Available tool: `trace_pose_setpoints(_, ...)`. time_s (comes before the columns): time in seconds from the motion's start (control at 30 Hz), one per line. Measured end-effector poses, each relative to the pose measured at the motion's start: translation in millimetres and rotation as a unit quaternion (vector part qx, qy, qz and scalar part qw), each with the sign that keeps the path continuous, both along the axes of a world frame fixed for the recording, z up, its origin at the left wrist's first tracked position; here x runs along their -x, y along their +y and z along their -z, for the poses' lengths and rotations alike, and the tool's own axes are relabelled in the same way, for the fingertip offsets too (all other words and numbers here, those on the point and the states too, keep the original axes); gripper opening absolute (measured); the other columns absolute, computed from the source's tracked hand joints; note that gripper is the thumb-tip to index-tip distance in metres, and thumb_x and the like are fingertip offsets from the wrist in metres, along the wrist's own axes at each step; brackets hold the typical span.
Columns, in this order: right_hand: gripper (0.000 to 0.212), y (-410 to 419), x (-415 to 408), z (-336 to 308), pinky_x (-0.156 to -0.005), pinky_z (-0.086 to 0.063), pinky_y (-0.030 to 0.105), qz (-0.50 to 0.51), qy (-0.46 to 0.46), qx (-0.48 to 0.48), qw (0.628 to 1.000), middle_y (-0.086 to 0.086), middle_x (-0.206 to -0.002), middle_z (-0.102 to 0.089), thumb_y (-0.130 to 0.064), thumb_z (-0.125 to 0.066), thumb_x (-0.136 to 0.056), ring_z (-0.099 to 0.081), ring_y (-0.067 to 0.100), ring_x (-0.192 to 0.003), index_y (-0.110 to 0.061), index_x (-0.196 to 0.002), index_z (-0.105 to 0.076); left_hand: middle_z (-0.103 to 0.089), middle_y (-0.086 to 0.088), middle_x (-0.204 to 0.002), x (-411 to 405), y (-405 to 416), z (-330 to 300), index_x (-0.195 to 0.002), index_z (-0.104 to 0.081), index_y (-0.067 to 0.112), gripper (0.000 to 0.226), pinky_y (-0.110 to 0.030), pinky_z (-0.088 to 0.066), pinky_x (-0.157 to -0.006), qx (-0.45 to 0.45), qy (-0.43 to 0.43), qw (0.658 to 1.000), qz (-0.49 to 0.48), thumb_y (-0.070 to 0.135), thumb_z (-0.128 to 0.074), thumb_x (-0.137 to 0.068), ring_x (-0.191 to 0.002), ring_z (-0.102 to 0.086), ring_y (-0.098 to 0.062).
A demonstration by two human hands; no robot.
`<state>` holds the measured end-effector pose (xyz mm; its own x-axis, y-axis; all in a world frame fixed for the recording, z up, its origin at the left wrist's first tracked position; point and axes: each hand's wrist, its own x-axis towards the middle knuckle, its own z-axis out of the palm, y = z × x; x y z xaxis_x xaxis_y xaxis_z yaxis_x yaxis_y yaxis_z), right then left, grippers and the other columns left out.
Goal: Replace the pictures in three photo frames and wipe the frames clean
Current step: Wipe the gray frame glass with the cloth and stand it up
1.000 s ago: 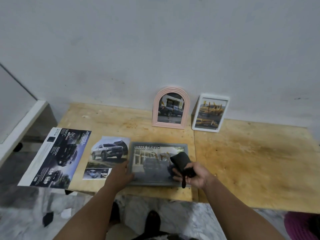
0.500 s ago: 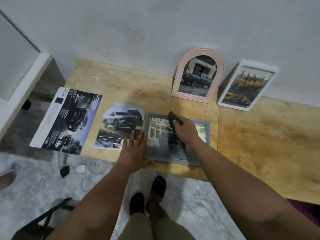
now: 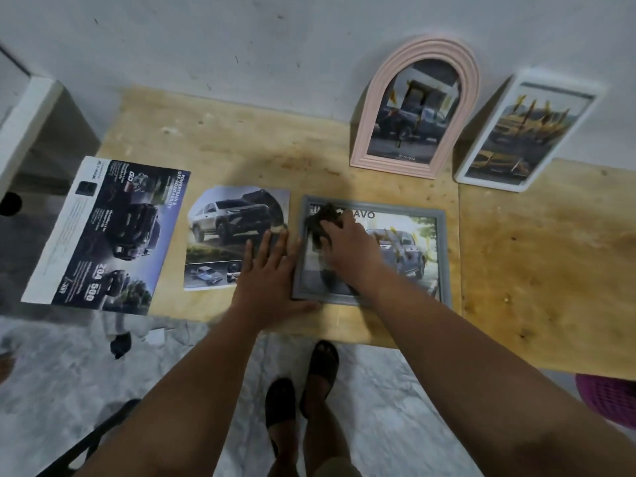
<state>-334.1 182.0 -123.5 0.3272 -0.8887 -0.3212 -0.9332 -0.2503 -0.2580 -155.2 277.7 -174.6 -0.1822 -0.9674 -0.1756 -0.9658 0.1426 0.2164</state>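
A grey photo frame [image 3: 444, 256] with a blue truck picture lies flat near the front edge of the wooden table [image 3: 537, 256]. My right hand [image 3: 347, 246] presses a dark cloth [image 3: 321, 220] onto the frame's upper left corner. My left hand [image 3: 270, 280] lies flat, fingers spread, against the frame's left edge, partly on a loose car picture [image 3: 230, 232]. A pink arched frame [image 3: 414, 105] and a white frame [image 3: 526, 132] lean on the wall behind.
A dark car brochure [image 3: 103, 235] overhangs the table's left front corner. A white ledge [image 3: 24, 122] stands at the left. My sandalled feet [image 3: 299, 390] are on the marble floor below. A pink basket [image 3: 609, 397] shows at the lower right.
My right hand has slid the cloth from the frame's lower right to its upper left corner. My left hand has stayed at the frame's left edge. The camera has tilted down.
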Motion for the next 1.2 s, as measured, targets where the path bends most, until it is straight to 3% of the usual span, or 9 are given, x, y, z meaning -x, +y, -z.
trace_pose_setpoints(0.1,0.041,4,3,-1,-0.089,-0.049,0.045,-0.006,0.007,-0.012,1.000,0.015,-0.137,-0.041,-0.039,-0.042,-0.105,-0.055,0.039,-0.114,-0.022,-0.142,-0.052,-0.008,-0.006,-0.170,-7,1,2,-0.162,-0.004,0.028,0.122,-0.065,-0.007,-0.120,0.021,-0.007,1.000,0.014,0.101,-0.033,-0.069,-0.157,-0.002,-0.032)
trace_pose_setpoints(0.33,0.039,42,12,-15,-0.084,-0.055,0.044,-0.046,-0.004,-0.029,0.999,0.011,-0.130,-0.048,-0.040,-0.043,-0.105,-0.062,0.034,-0.104,-0.024,-0.139,-0.056,-0.006,-0.004,-0.170,-12,-1,-3,-0.162,-0.004,0.032,0.119,-0.065,-0.002,-0.121,-0.011,0.007,1.000,0.017,0.101,-0.027,-0.068,-0.157,0.000,-0.031)
trace_pose_setpoints(0.47,0.038,63,20,-20,-0.081,-0.052,0.041,-0.054,-0.026,-0.111,0.992,0.009,-0.121,-0.050,-0.037,-0.046,-0.105,-0.062,0.034,-0.101,-0.024,-0.138,-0.059,-0.002,-0.006,-0.170,-9,-3,-8,-0.163,-0.006,0.023,0.127,-0.065,0.001,-0.121,-0.030,-0.002,0.999,0.024,0.103,-0.020,-0.065,-0.156,0.007,-0.034)
trace_pose_setpoints(0.53,0.034,60,22,-31,-0.080,-0.051,0.034,-0.022,-0.070,-0.173,0.982,0.007,-0.119,-0.057,-0.034,-0.049,-0.105,-0.063,0.028,-0.102,-0.022,-0.135,-0.062,0.002,-0.006,-0.170,-8,-4,-12,-0.162,-0.005,0.017,0.134,-0.064,0.004,-0.121,-0.028,-0.012,0.999,0.031,0.105,-0.022,-0.063,-0.155,0.014,-0.033)
trace_pose_setpoints(0.6,0.028,47,23,-43,-0.068,-0.047,0.023,0.048,-0.153,-0.216,0.963,0.001,-0.103,-0.066,-0.026,-0.052,-0.105,-0.064,0.016,-0.086,-0.018,-0.127,-0.068,0.004,-0.006,-0.170,-4,-7,-14,-0.162,-0.003,0.014,0.138,-0.065,0.005,-0.121,-0.026,-0.011,0.999,0.035,0.106,-0.027,-0.061,-0.155,0.017,-0.032)
trace_pose_setpoints(0.7,0.025,15,26,-45,-0.073,-0.045,0.028,0.092,-0.200,-0.113,0.969,0.009,-0.096,-0.070,-0.021,-0.054,-0.103,-0.063,0.019,-0.082,-0.014,-0.118,-0.073,0.009,-0.004,-0.170,1,-9,-9,-0.162,0.004,0.014,0.141,-0.065,0.007,-0.121,-0.031,0.004,0.999,0.023,0.106,-0.029,-0.061,-0.154,0.021,-0.029)
trace_pose_setpoints(0.83,0.039,-12,22,-26,-0.090,-0.051,0.040,0.030,-0.092,-0.020,0.995,0.012,-0.136,-0.049,-0.029,-0.051,-0.103,-0.057,0.031,-0.109,-0.017,-0.140,-0.059,0.005,-0.003,-0.170,4,-6,-3,-0.162,0.002,0.013,0.136,-0.061,0.006,-0.122,-0.003,0.003,1.000,0.018,0.104,-0.028,-0.066,-0.155,0.018,-0.024)
trace_pose_setpoints(1.0,0.050,5,7,9,-0.084,-0.052,0.047,-0.050,0.030,0.038,0.998,0.013,-0.151,-0.038,-0.035,-0.050,-0.102,-0.049,0.040,-0.120,-0.019,-0.149,-0.047,-0.002,-0.004,-0.170,4,-6,-1,-0.162,-0.004,0.012,0.134,-0.060,0.003,-0.123,0.013,0.012,1.000,0.016,0.103,-0.029,-0.067,-0.156,0.012,-0.023)
trace_pose_setpoints(1.2,0.045,45,17,15,-0.076,-0.057,0.046,-0.101,-0.003,0.074,0.992,0.007,-0.142,-0.049,-0.032,-0.050,-0.101,-0.058,0.035,-0.110,-0.022,-0.144,-0.054,-0.013,-0.007,-0.169,3,-4,-2,-0.160,-0.019,0.009,0.131,-0.062,-0.007,-0.122,0.023,0.019,0.999,0.018,0.102,-0.032,-0.068,-0.157,0.000,-0.025)
